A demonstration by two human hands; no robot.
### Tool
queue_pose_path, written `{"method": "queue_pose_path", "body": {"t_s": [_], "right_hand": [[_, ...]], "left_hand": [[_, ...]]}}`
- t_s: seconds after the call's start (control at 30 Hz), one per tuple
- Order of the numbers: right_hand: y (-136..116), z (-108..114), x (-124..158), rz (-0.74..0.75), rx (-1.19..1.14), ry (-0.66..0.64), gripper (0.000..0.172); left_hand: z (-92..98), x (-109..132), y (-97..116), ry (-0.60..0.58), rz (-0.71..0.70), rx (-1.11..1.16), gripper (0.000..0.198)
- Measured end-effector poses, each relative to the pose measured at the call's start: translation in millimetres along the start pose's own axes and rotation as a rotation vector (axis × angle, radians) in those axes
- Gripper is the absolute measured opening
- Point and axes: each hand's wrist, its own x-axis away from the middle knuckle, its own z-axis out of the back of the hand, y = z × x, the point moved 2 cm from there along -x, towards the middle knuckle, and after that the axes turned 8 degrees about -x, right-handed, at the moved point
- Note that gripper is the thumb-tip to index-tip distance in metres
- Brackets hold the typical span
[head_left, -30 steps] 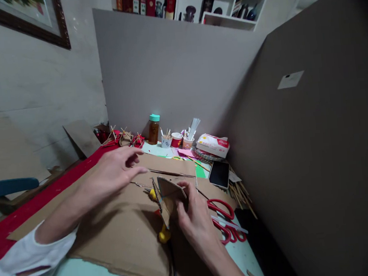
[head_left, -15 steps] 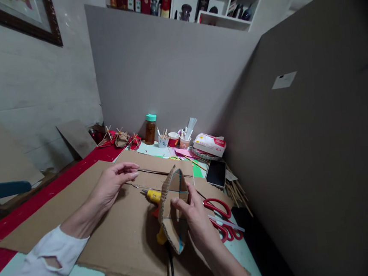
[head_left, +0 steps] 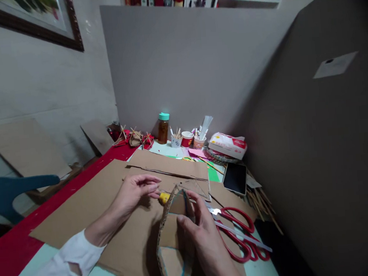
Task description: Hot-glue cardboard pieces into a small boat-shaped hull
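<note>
My right hand [head_left: 203,233] grips a boat-shaped cardboard frame [head_left: 171,238], thumb inside its wall and fingers behind. Thin cardboard strips form its sides and dividers, with blue lines along some edges. Behind the frame's far end shows a bit of a yellow glue gun [head_left: 164,198]; the rest is hidden. My left hand [head_left: 135,193] hovers beside the glue gun's front end, fingers half bent and slightly apart, with nothing visible in them. Large cardboard sheets [head_left: 89,202] lie under both hands.
Red-handled scissors [head_left: 239,219] and a translucent glue stick [head_left: 244,236] lie right of my right hand. Behind are a phone [head_left: 235,178], wooden sticks [head_left: 263,204], a tissue pack [head_left: 227,145], cups [head_left: 187,138] and a bottle [head_left: 163,129]. A grey partition [head_left: 197,68] closes the back.
The camera view has turned slightly left. The cardboard frame has come nearer and tilted, now covering most of the glue gun. My left hand has moved closer to the glue gun.
</note>
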Motion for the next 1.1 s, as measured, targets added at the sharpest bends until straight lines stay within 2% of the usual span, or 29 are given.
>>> {"method": "queue_pose_path", "body": {"t_s": [0.17,0.37,0.57,0.67,0.9,1.1], "right_hand": [[4.9,0.0,1.4,-0.044,-0.055,-0.010,0.055],[11.8,14.5,-4.2,-0.057,-0.085,-0.013,0.056],[15.3,15.8,-6.2,-0.054,-0.126,0.078,0.053],[15.7,15.4,-4.8,-0.064,-0.131,0.120,0.056],[14.2,17.5,-6.0,-0.075,-0.090,0.110,0.055],[10.3,10.8,-1.8,-0.059,-0.106,0.145,0.053]], "left_hand": [[0.7,1.6,2.1,-0.002,-0.021,0.010,0.018],[-7.3,6.0,4.1,-0.055,-0.052,0.072,0.015],[-13.5,8.0,6.0,-0.064,-0.059,0.141,0.016],[-12.6,9.1,7.7,-0.051,-0.077,0.164,0.013],[-8.8,12.8,13.9,-0.024,-0.202,0.177,0.023],[-3.1,10.7,7.8,-0.004,-0.292,0.165,0.033]]}}
